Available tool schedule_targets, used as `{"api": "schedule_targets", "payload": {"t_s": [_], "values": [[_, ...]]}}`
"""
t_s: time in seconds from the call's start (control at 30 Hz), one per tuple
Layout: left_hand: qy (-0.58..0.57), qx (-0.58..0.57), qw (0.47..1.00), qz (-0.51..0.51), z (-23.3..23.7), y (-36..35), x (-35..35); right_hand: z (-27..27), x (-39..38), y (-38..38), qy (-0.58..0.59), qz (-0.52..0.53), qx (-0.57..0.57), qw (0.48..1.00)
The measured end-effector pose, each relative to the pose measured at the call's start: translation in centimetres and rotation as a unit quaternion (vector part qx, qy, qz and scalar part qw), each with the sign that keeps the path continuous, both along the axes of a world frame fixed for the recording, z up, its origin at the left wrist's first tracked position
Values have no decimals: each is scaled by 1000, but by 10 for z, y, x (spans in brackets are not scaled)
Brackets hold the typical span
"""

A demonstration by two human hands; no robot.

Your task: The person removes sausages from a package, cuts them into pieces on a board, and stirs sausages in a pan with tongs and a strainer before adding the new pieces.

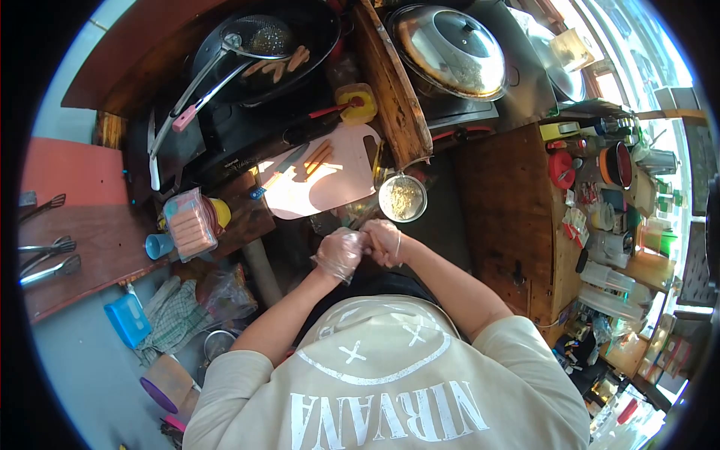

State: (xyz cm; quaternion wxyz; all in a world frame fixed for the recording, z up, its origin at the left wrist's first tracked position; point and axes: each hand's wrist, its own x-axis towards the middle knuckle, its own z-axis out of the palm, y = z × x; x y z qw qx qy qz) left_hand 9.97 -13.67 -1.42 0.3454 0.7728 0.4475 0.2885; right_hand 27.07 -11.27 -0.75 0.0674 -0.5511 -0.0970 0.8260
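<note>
"While the left hand (339, 255) and right hand (385, 242) meet mid-frame, where's the round bowl (423, 206)?"
"Just above them, nearer the right; fingers are curled, but I can't tell whether they grip anything."

- Kitchen, identified by the following.
- Pan (319, 37) with sausages (298, 58): ahead-left of the right grip (385, 242).
- Lidded pot (450, 52): ahead-right of it.
- Cutting board (322, 195): nearer, ahead-left.

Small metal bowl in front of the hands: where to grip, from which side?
Probably the bowl by its right rim, right hand coming from the right: it's round and open-topped, that side looks unobstructed, and the wooden divider crowds its far edge.
</note>
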Motion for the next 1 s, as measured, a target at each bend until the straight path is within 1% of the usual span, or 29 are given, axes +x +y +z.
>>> {"api": "schedule_targets", "payload": {"t_s": [0.03, 0.07, 0.1, 0.13, 0.17, 0.23, 0.27, 0.3, 0.33, 0.37, 0.43, 0.47, 0.5, 0.53, 0.57, 0.6, 0.63, 0.67, 0.7, 0.77, 0.8, 0.83, 0.87, 0.9, 0.93, 0.97, 1.0], "values": [[-2, 0, 1000, 2, -14, -1, -3, -5, 4, -6, 12, 2, -39, 999], [60, -65, 992, 92, -36, -4, -6, -24, 7, -14, 23, 32, -69, 997], [121, -131, 968, 177, -60, -7, -8, -44, 14, -22, 71, 41, -113, 990], [86, -141, 960, 224, -83, -10, -8, -52, 15, -29, 59, 28, -116, 991], [26, -277, 914, 295, -109, -10, -3, -57, 16, -35, 47, 15, -121, 991], [-14, -347, 876, 335, -131, -4, 2, -58, 19, -37, 41, 16, -122, 992], [-15, -352, 875, 331, -146, 0, 4, -57, 21, -37, 38, 19, -118, 992], [-88, -367, 845, 378, -160, 4, 5, -55, 21, -38, 34, 16, -123, 992], [-159, -377, 807, 425, -173, 5, 8, -52, 21, -38, 11, 26, -101, 994], [-160, -381, 805, 426, -184, 4, 8, -49, 21, -38, -11, 38, -79, 996], [22, -272, 873, 405, -197, 6, 4, -45, 20, -35, -14, 43, -71, 996], [80, -301, 884, 348, -182, 14, -3, -44, 18, -34, -16, 43, -62, 997], [84, -300, 884, 349, -157, 19, -5, -45, 16, -34, -11, 43, -62, 997], [30, -352, 868, 348, -129, 24, -3, -45, 14, -33, -14, 27, -59, 998], [-24, -401, 848, 345, -118, 27, -3, -46, 12, -32, -17, 11, -55, 998], [-18, -399, 850, 342, -120, 25, -9, -47, 8, -30, -12, 6, -55, 998], [54, -380, 883, 270, -121, 22, -17, -47, 4, -28, -23, -18, -60, 998], [126, -357, 905, 194, -122, 18, -26, -49, 0, -27, -33, -43, -66, 996], [132, -355, 906, 191, -123, 16, -35, -52, -4, -27, -29, -48, -66, 996], [183, -284, 930, 142, -118, 12, -51, -55, -14, -25, -41, -103, -24, 994], [171, -261, 937, 160, -113, 11, -55, -56, -18, -23, -37, -106, -24, 993], [174, -258, 937, 159, -107, 12, -62, -56, -23, -20, -32, -137, -28, 990], [198, -261, 935, 136, -79, 20, -65, -56, -27, -15, -26, -168, -32, 985], [221, -263, 932, 113, -64, 27, -68, -53, -32, -7, -24, -170, -30, 985], [144, -113, 977, 112, -78, 29, -78, -52, -38, 3, -25, -184, -6, 983], [145, -113, 977, 107, -65, 41, -78, -53, -46, 12, -26, -199, 15, 980], [227, -139, 955, 129, -40, 60, -75, -65, -57, 23, -55, -218, 52, 973]]}}
